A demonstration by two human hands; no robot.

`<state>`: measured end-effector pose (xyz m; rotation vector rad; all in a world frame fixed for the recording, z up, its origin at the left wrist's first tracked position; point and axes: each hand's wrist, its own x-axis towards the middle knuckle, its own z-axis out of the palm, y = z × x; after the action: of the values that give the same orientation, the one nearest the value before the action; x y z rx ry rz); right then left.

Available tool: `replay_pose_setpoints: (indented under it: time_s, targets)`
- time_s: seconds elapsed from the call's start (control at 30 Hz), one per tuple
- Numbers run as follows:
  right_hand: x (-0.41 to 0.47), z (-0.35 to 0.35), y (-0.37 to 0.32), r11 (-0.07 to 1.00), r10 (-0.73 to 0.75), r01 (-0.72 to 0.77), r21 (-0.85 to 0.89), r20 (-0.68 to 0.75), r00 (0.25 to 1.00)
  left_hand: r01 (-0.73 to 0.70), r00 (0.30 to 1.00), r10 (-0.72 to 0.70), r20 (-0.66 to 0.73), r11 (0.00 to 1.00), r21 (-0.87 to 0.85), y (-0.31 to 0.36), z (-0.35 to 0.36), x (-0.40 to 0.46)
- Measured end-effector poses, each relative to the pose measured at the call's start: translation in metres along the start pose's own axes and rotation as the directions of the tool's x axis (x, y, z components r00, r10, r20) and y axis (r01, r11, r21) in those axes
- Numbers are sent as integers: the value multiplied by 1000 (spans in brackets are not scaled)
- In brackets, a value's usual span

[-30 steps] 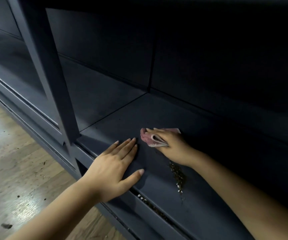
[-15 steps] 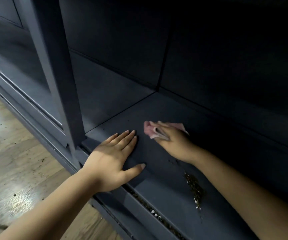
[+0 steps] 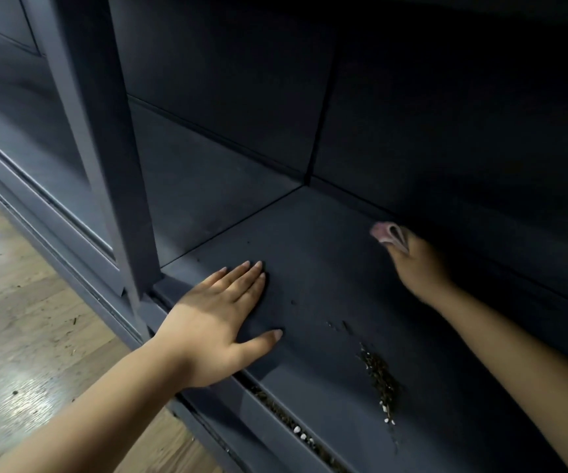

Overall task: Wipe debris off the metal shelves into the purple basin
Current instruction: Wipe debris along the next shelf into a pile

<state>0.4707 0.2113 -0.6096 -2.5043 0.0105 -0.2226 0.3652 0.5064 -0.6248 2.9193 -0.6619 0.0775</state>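
My left hand (image 3: 223,322) lies flat on the shelf (image 3: 310,240) near its front edge, fingers (image 3: 248,281) straight and close together, thumb spread, holding nothing. My right hand (image 3: 419,264) reaches to the back of the shelf, where its fingers curl round one pink cloth (image 3: 386,233), pinching it against the shelf. One streak of debris (image 3: 380,380) lies between my two arms, towards the front, with a few loose specks (image 3: 337,326) just behind it. More grit sits in the groove (image 3: 296,428) along the front edge. The basin is out of view.
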Motion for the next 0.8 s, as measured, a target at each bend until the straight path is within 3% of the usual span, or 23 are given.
replay_pose_setpoints:
  time_s: [0.07,0.2,0.33,0.57,0.67,0.8]
  targets:
    - [9,-5,12,990,101,-100,-99,-1,995,-3,1000,3,21,1000,10,0,-1,1]
    - [19,8,-12,988,95,-88,-126,51,994,-14,1000,14,16,1000,-5,1,-3,1]
    - [13,30,-60,988,-67,90,-123,176,982,-17,1000,16,12,1000,20,2,-2,2]
    - [-31,62,-88,935,-352,339,106,400,846,6,998,-2,-63,999,53,2,-1,0]
    - [-34,63,-76,918,-395,345,195,388,832,25,999,-22,-46,998,59,1,2,0]
    - [-18,38,-59,926,-341,284,250,226,913,-7,997,7,-83,1000,-5,4,0,0]
